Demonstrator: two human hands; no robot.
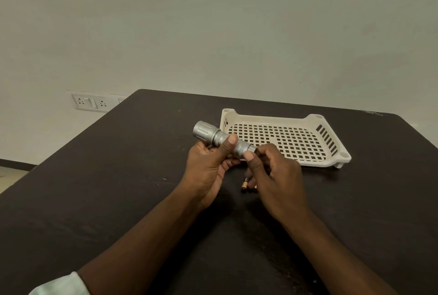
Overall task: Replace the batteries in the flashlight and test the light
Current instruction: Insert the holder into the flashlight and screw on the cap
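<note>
Head cam: batteries partly hidden under right hand, count unclear.

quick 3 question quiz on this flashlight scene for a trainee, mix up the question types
1. True or false: the flashlight lies in the tray.
2. Which hand's grip is around the flashlight body? A) left hand B) right hand
3. Fill in: the loose batteries lie on the ____, partly hidden under the right hand.

Key: 1 false, it is held above the table; 2 A; 3 table.
</note>
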